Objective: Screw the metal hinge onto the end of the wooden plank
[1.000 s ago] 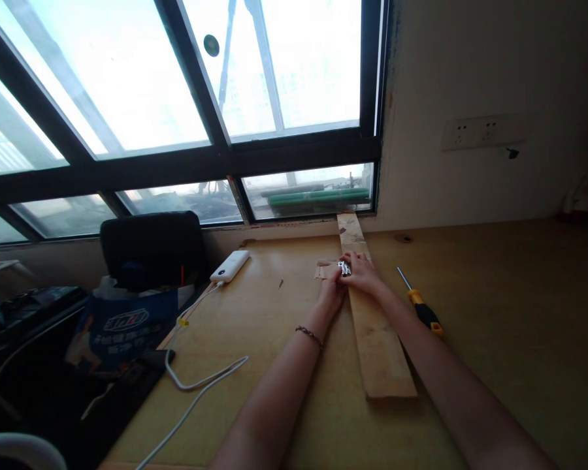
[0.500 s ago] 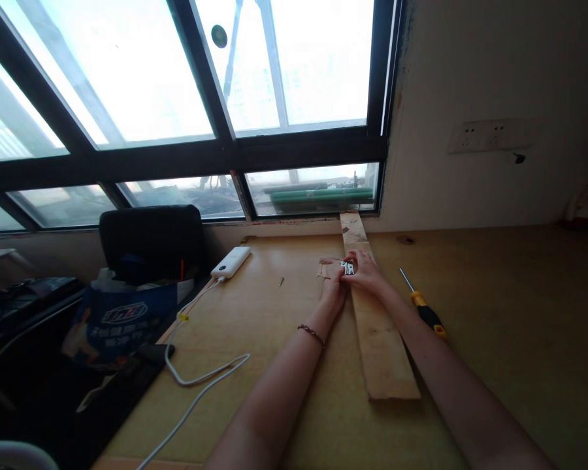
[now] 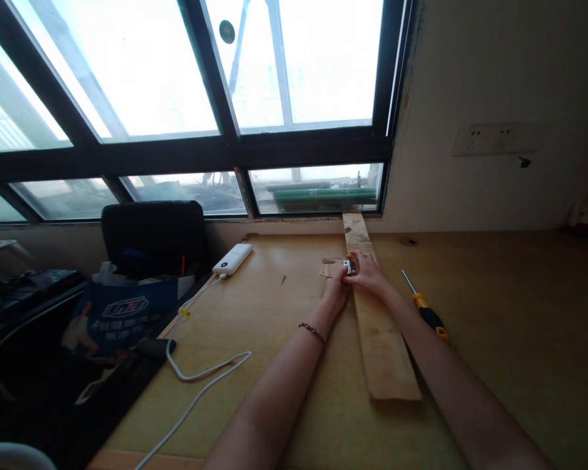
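Note:
A long wooden plank (image 3: 379,339) lies on the wooden table (image 3: 494,313), running from the window sill toward me. A small metal hinge (image 3: 349,266) sits at the plank's left edge, against a small wood piece (image 3: 327,267). My left hand (image 3: 335,291) reaches the hinge from the left, fingers pinched at it. From the right, my right hand (image 3: 369,273) rests on the plank with its fingers closed on the hinge.
A screwdriver (image 3: 425,309) with a yellow and black handle lies right of the plank. A small screw (image 3: 283,279) lies left of the hands. A white power bank (image 3: 232,258) with a white cable (image 3: 200,378) is further left. A black chair (image 3: 154,238) and a blue bag (image 3: 125,316) stand beyond the table's left edge.
Both hands stay at the hinge with only slight finger shifts. The view has drifted a little to the left and up.

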`<state>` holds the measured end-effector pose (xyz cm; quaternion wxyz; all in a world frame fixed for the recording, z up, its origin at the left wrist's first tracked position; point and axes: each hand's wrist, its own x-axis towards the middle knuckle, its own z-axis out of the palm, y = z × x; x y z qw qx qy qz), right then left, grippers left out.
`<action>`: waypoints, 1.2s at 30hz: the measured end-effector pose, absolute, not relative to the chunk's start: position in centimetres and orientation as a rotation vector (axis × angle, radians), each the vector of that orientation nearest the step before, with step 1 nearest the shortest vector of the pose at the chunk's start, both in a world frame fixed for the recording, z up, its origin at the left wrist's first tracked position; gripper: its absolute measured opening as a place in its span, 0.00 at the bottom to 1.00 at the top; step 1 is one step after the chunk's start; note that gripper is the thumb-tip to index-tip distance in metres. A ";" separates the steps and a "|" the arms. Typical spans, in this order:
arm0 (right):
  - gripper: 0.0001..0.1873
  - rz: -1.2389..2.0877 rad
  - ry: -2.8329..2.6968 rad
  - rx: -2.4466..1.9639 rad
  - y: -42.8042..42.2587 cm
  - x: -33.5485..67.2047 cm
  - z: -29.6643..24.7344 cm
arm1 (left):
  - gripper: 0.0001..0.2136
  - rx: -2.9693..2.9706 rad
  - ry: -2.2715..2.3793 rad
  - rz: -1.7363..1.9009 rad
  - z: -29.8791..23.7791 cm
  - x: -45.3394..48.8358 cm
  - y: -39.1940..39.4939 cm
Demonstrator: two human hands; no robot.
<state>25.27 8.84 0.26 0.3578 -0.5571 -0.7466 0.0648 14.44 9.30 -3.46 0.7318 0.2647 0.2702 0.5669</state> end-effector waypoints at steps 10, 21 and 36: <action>0.30 0.243 -1.866 -1.374 9.4 25.6 -0.2 | 0.16 0.603 0.574 1.196 -3.8 14.4 9.4; 0.30 0.270 -1.908 -1.387 9.7 25.9 -0.3 | 0.18 0.701 0.737 1.338 -4.3 14.6 9.6; 0.07 0.205 -1.846 -1.475 11.4 25.7 1.3 | 0.15 0.645 0.767 1.270 -4.4 14.9 9.9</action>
